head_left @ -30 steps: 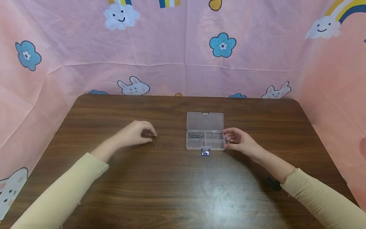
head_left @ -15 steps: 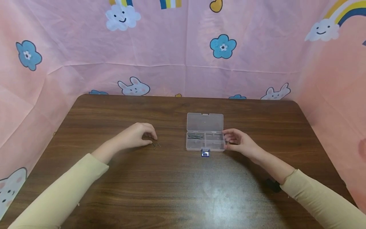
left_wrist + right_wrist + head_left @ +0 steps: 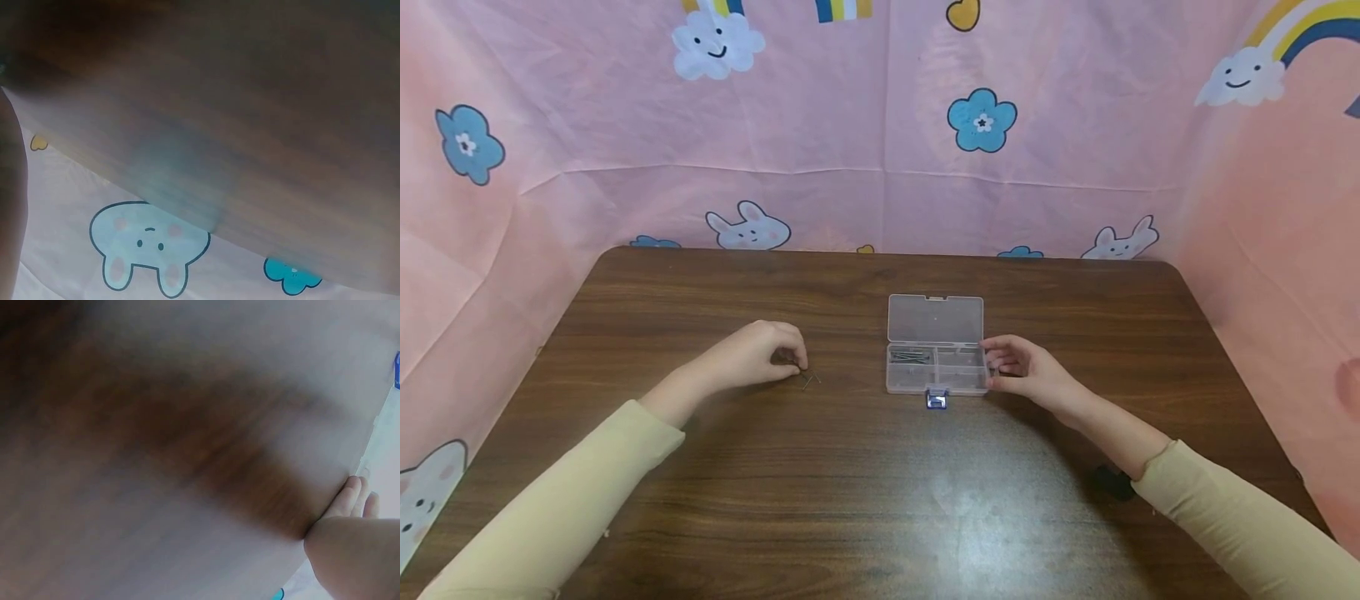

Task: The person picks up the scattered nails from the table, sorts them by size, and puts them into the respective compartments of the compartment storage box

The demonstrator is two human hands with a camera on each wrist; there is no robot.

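My left hand (image 3: 756, 354) is low over the table, thumb and forefinger drawn together at the end of a thin metal nail (image 3: 805, 372). Two more thin nails (image 3: 813, 380) lie just beyond those fingertips, too small to make out well. A clear plastic compartment box (image 3: 937, 368) stands to the right with its lid (image 3: 936, 319) raised and folded back. Several nails (image 3: 909, 357) fill its back left compartment. My right hand (image 3: 1030, 372) holds the box's right end, thumb near the front corner and forefinger near the back one. Both wrist views are mostly blurred table.
A blue latch (image 3: 936, 399) hangs from the box's front side. On the brown wood table (image 3: 820, 500), a small dark object (image 3: 1112, 482) sits beside the right forearm, partly hidden. Patterned pink cloth (image 3: 820, 125) surrounds the table at the back and sides.
The left thumb and forefinger have come closer together at the nail. My right hand and the box keep their place.
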